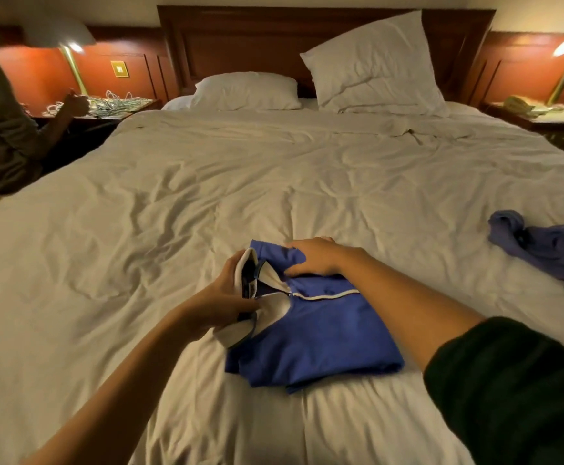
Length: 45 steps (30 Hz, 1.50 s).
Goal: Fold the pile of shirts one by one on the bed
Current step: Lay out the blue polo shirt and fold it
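Bedding of creased white fabric covers the wide bed (190, 196), and a bright blue polo shirt (317, 333) with white piping lies folded into a rough rectangle on its near middle. The left hand (226, 297) curls around the shirt's white collar (275, 300), thumb on top and fingers wrapped behind, lifting that edge slightly off the cover. The right hand (317, 258) lies flat with fingers extended, pressing on the far part of the same shirt; a dark green sleeve (508, 380) covers that upper arm. A crumpled purple-blue garment (548, 250) lies well apart at the right edge of the bed. Two white pillows (247, 92) (374, 65) rest against a dark wooden headboard (257, 38), the right one propped up. A second person (2, 129) sits at the left, beside a bedside table strewn with white cables (112, 104).
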Available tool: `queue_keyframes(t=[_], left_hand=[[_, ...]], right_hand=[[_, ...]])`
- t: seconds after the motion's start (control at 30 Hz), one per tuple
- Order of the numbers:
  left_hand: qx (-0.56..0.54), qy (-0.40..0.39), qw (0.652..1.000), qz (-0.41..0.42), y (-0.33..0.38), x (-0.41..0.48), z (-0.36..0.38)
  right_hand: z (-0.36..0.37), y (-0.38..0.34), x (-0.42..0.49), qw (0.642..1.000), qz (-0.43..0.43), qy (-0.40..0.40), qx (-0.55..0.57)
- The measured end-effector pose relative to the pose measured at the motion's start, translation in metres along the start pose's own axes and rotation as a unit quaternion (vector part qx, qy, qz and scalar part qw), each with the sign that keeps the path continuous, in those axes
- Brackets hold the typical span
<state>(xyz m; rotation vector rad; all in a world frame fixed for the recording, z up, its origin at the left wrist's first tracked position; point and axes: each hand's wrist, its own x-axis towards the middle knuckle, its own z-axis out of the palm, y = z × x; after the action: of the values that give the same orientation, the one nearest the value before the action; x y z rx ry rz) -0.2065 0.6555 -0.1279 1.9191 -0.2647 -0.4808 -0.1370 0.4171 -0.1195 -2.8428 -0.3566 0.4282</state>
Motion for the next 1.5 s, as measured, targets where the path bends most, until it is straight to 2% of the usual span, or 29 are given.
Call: queue_keyframes(t=[0.1,0.23,0.3,0.37,0.47,0.53,0.6,0.67,0.73,0.8,0.9,0.97,1.03,1.2,1.37,1.43,1.5], left_hand=[[-0.063,0.005,0.998,0.002,0.020,-0.006,-0.012],[0.031,-0.023,0.996,0.075,0.090,-0.008,-0.045],[0.081,-0.043,0.992,0.082,0.143,-0.010,-0.058],[0.144,-0.053,0.986,0.071,0.191,-0.005,-0.064],[0.232,-0.019,0.971,0.052,0.217,0.019,-0.055],[0.260,0.027,0.965,0.014,0.201,0.039,-0.041],[0.276,0.068,0.958,-0.028,0.163,0.041,-0.019],[0.261,0.092,0.956,-0.096,0.107,0.027,0.003],[0.243,0.104,0.955,-0.133,0.054,0.007,0.022],[0.200,0.144,0.963,-0.114,0.017,-0.010,0.035],[0.114,0.223,0.966,-0.070,0.004,-0.034,0.051],[0.108,0.258,0.960,-0.037,0.006,-0.043,0.058],[0.126,0.280,0.952,-0.005,0.006,-0.048,0.064],[0.164,0.283,0.944,0.033,-0.003,-0.052,0.059],[0.229,0.238,0.944,-0.007,-0.013,-0.042,0.044],[0.221,0.230,0.947,-0.030,-0.010,-0.023,0.034],[0.201,0.218,0.954,-0.043,-0.005,0.003,0.025]], right_hand=[[-0.029,0.000,-0.014,0.998,-0.026,0.029,0.045],[-0.094,0.004,-0.079,0.980,-0.026,0.152,0.127],[-0.118,0.003,-0.126,0.954,-0.023,0.181,0.238],[-0.123,0.005,-0.164,0.913,-0.028,0.198,0.356],[-0.093,0.017,-0.183,0.859,0.027,0.254,0.444],[-0.055,0.031,-0.179,0.844,0.101,0.268,0.453],[-0.010,0.046,-0.182,0.848,0.173,0.252,0.434],[0.038,0.058,-0.191,0.860,0.209,0.256,0.388],[0.071,0.060,-0.202,0.847,0.226,0.284,0.389],[0.085,0.053,-0.211,0.830,0.221,0.324,0.396],[0.082,0.039,-0.217,0.813,0.190,0.397,0.382],[0.076,0.028,-0.217,0.817,0.176,0.416,0.359],[0.075,0.019,-0.215,0.835,0.169,0.397,0.342],[0.076,0.029,-0.211,0.860,0.184,0.369,0.301],[0.070,0.049,-0.202,0.885,0.214,0.314,0.270],[0.060,0.060,-0.190,0.880,0.241,0.299,0.278],[0.046,0.070,-0.172,0.863,0.249,0.289,0.332]])
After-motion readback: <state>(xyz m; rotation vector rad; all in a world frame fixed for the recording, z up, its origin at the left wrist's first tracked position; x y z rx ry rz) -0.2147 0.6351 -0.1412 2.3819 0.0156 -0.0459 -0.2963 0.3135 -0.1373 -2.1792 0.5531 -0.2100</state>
